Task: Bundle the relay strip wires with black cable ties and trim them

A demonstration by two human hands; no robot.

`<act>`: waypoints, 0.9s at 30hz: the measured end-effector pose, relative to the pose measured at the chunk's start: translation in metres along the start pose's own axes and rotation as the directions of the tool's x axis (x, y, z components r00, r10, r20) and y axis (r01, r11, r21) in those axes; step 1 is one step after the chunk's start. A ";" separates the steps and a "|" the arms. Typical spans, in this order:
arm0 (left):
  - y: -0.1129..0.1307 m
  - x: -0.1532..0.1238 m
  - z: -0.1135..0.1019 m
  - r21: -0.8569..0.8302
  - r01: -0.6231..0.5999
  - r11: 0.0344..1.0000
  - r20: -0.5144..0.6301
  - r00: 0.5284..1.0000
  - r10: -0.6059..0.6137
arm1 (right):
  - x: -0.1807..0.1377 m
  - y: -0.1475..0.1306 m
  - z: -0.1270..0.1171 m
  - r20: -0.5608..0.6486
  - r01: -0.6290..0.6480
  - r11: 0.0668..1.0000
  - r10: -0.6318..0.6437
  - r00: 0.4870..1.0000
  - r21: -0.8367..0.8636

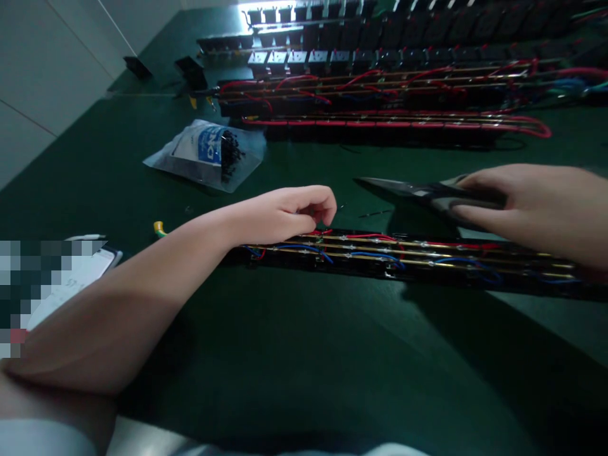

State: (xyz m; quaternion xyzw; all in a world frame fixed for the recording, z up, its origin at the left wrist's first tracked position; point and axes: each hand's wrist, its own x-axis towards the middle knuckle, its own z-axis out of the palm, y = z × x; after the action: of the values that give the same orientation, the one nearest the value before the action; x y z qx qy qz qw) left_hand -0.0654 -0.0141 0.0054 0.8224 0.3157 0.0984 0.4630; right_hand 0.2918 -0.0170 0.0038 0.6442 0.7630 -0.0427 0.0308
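My left hand (304,212) rests at the far edge of a long black wiring strip (351,261), its fingers curled and thumb bent in toward them. Whatever the fingertips pinch, if anything, is hidden. Brass rods run along the strip, with red and blue wires looped between them. At the right, my right hand (532,202) is closed round the handles of a pair of scissors (396,186), slightly blurred, pointed tip toward the left, above the strip's far side. A thin dark cable tie piece (375,213) lies between the hands.
A clear plastic bag (190,166) of black cable ties lies beyond my left forearm. Farther back are more wired strips (389,123) and rows of black units (332,58). A phone (78,278) is at left, on the green tabletop (304,354).
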 end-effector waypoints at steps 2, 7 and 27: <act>-0.001 0.000 0.000 -0.002 0.032 0.999 0.013 0.999 -0.032 | 0.008 -0.017 -0.004 0.072 -0.014 1.000 0.013 0.997 0.019; -0.002 0.001 0.000 0.012 0.062 0.998 0.031 0.998 -0.063 | 0.012 -0.026 0.001 0.028 0.076 0.994 -0.079 0.997 0.084; 0.003 0.001 0.002 0.173 0.038 0.984 0.015 0.999 -0.041 | -0.044 -0.115 0.029 -0.416 0.627 0.777 -0.591 0.691 -0.064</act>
State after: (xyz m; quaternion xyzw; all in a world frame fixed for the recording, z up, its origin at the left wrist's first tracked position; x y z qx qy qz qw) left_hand -0.0628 -0.0159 0.0065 0.8539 0.3349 0.0537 0.3947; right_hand 0.1860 -0.0825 -0.0173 0.3491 0.9191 0.0550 -0.1742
